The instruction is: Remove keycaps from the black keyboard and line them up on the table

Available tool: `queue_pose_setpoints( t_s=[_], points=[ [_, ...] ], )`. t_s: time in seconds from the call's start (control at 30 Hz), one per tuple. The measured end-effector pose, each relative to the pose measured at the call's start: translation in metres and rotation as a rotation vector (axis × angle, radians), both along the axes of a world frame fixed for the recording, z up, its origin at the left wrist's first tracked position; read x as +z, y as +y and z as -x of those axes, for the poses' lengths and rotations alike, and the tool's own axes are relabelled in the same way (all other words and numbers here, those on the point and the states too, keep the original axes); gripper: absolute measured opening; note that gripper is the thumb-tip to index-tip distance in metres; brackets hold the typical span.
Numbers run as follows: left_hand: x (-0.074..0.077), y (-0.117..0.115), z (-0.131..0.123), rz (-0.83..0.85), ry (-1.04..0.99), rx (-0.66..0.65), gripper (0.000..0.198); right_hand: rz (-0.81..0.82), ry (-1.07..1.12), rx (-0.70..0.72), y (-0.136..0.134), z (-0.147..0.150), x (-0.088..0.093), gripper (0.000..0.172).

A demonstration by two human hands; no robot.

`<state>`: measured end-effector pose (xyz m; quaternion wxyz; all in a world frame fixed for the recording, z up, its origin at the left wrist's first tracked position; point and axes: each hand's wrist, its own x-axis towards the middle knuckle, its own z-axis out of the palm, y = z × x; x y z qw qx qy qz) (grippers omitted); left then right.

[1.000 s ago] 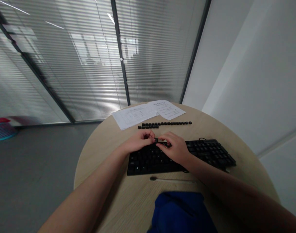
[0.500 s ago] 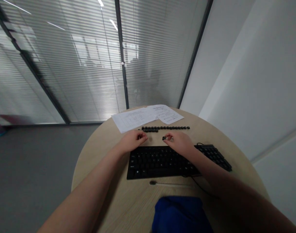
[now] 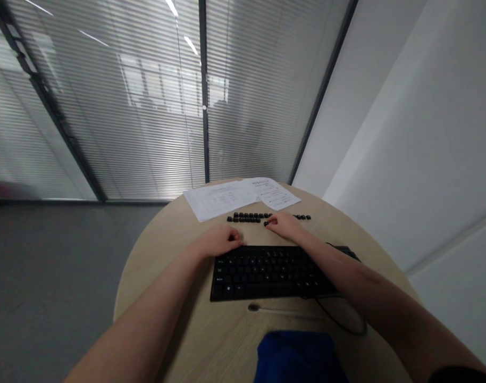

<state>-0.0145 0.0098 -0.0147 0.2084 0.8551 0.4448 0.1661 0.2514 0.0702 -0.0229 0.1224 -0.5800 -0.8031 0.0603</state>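
Between the thumb and fingers of my right hand (image 3: 285,225) is a small black keycap (image 3: 266,224), held close to the table at the right end of the shorter keycap row (image 3: 245,219). Behind it runs a longer row of black keycaps (image 3: 249,215), partly covered by that hand. My left hand (image 3: 221,241) rests at the top left corner of the black keyboard (image 3: 262,271), fingers curled with thumb and fingertips together; whether anything is in them I cannot make out. My right forearm crosses over the keyboard's right part.
Printed paper sheets (image 3: 227,198) lie at the far side of the round wooden table (image 3: 155,255). A toothbrush-like thin brush (image 3: 254,307) lies in front of the keyboard, beside a black cable (image 3: 342,325). Blue cloth (image 3: 296,354) is at the near edge.
My right hand has moved away from me and slightly left with the keycap, toward the short row. My left hand has shifted slightly down, to the keyboard's upper edge. The view has tilted a little.
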Motion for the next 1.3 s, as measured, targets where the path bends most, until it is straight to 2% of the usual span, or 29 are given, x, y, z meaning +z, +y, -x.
queue_pose_setpoints(
  t_s=[0.1, 0.3, 0.8, 1.03, 1.17, 1.3],
  points=[
    [0.000, 0.001, 0.000, 0.001, 0.060, -0.002, 0.030, -0.028, 0.012, -0.011, 0.001, 0.001, -0.001, 0.036],
    [0.004, -0.001, -0.002, 0.032, 0.117, 0.006, 0.032, -0.058, 0.009, -0.019, 0.003, 0.005, -0.005, 0.024],
    [0.005, -0.001, 0.000, 0.080, 0.109, 0.016, 0.028, -0.093, 0.035, -0.028, 0.008, 0.015, -0.006, 0.021],
    [0.000, 0.002, 0.001, 0.069, 0.092, -0.007, 0.029, -0.122, 0.063, -0.027, 0.004, 0.010, 0.001, 0.033],
    [0.000, 0.002, 0.001, 0.059, 0.090, -0.017, 0.029, -0.185, 0.245, -0.022, -0.005, -0.003, 0.015, 0.025],
    [0.004, 0.000, 0.000, 0.067, 0.093, -0.016, 0.029, -0.153, 0.697, 0.032, -0.036, -0.021, 0.028, 0.049]
  ],
)
